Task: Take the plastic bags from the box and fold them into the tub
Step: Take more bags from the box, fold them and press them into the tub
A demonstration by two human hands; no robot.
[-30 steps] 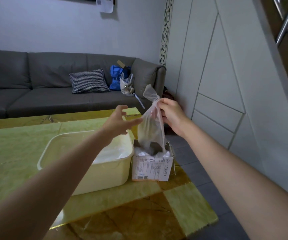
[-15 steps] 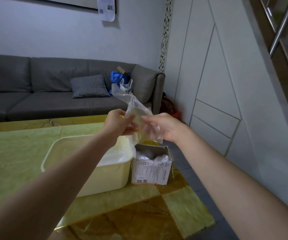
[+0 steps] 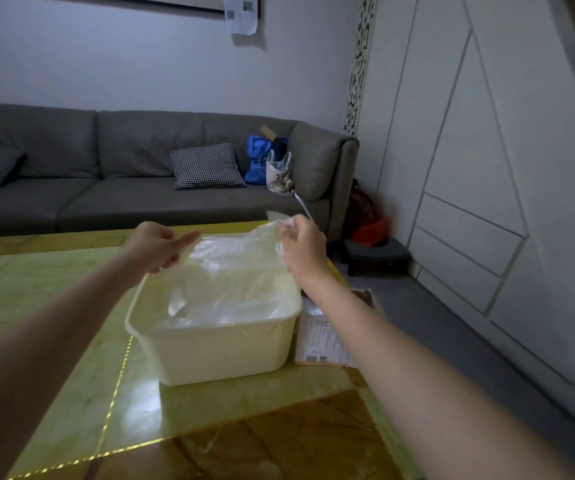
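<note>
A clear plastic bag (image 3: 234, 252) is stretched flat between my two hands, above the far side of the cream tub (image 3: 223, 348). My left hand (image 3: 156, 245) pinches its left edge and my right hand (image 3: 301, 249) grips its right corner. Inside the tub lie other clear bags (image 3: 223, 303). The small cardboard box (image 3: 324, 337) stands just right of the tub, partly hidden behind my right forearm.
The tub and box stand on a glossy green and gold table (image 3: 71, 375), near its right edge. A grey sofa (image 3: 106, 174) with a checked cushion and bags runs behind it. A dark step stool (image 3: 376, 254) sits on the floor by white wall panels.
The bag came up out of the box in my right hand, my left hand took hold of it, and both hands have spread it flat and moved left over the tub.
</note>
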